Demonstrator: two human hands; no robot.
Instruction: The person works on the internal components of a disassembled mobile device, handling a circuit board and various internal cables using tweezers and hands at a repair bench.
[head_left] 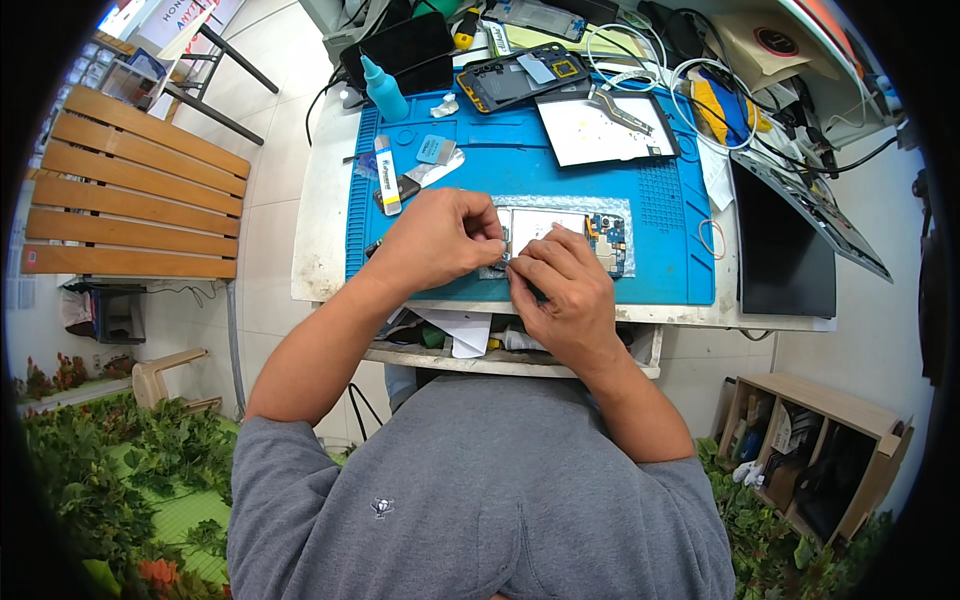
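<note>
An opened phone (609, 245), showing its circuit board and a white battery, lies on bubble wrap (620, 205) on a blue work mat (660, 275). My left hand (445, 240) is bent with thumb and forefinger closed at the phone's left end; what they hold is too small to make out. My right hand (560, 290) reaches the same end, fingertips close to my left ones and drawn together over the lower edge; anything between them is hidden. A white-and-yellow tube (387, 175), small blue-grey cards (435, 150) and a light-blue bottle (388, 98) lie or stand behind my left hand.
A phone shell (510, 78), a white panel (590, 135) and looped cables (680, 80) cover the back. A dark screen (785, 275) sits at right. Below are a cluttered drawer (420, 355) and shelf unit (860, 420); a slatted wooden bench (130, 205) is at left.
</note>
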